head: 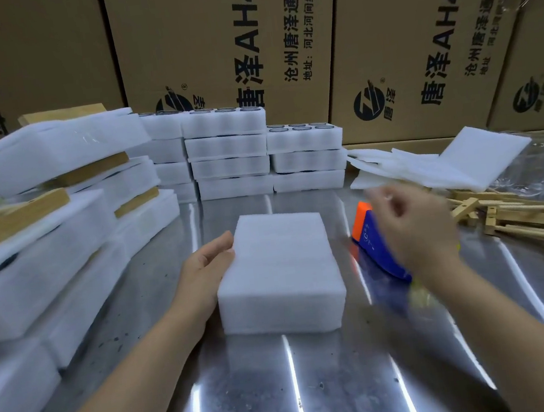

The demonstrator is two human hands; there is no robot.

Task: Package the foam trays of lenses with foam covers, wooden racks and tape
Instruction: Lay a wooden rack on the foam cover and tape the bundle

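In the head view, a white foam block [280, 272] lies flat in the middle of the shiny metal counter [285, 394]. The left hand [207, 264] is open, and its straight fingers rest against the left side of the block. The right hand [413, 223] is raised to the right of the block. Its fingers are curled, but it is blurred, so I cannot tell if it holds something. Just behind this hand stands an orange and blue tape dispenser [367, 235]. At the back of the counter are stacks of foam trays [230, 149] with round lenses in the top ones. On the left are wrapped packages [46, 231] with wooden bars. On the right lie thin foam covers [445, 165] and a loose pile of wooden racks [520, 221]. Printed cardboard boxes [211, 43] stand behind everything.
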